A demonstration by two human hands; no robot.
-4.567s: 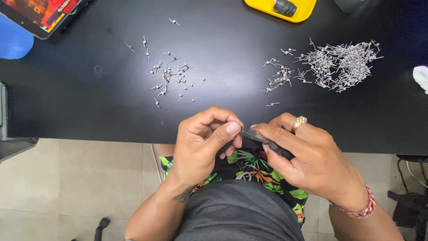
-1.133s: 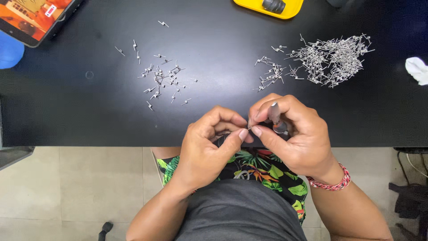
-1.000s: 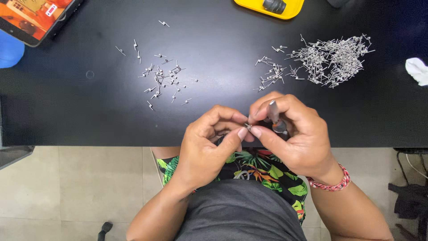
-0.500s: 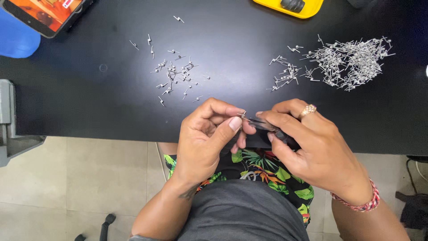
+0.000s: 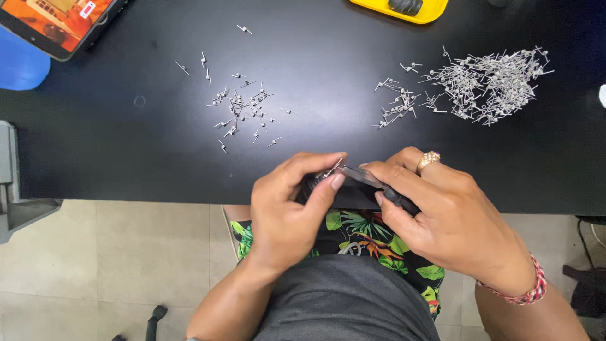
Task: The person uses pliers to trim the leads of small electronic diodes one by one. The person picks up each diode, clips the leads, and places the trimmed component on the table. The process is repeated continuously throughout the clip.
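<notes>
Fingers of the left hand (image 5: 287, 211) pinch a small metal pin (image 5: 332, 169), touching the dark tool (image 5: 379, 187) gripped by the right hand (image 5: 442, 215). Beyond them on the counter (image 5: 95, 145) lie scattered pins (image 5: 240, 110) and a larger pin heap (image 5: 486, 79).

The table (image 5: 126, 145) in front of me is smooth, matt black with a faint sheen. The little wire pieces (image 5: 243, 107) scattered on it are bright bare metal, as is the heap (image 5: 492, 82). My ring (image 5: 427, 161) is shiny gold metal. My shorts (image 5: 372, 237) are printed cloth, my bracelet (image 5: 527, 287) woven thread.
</notes>
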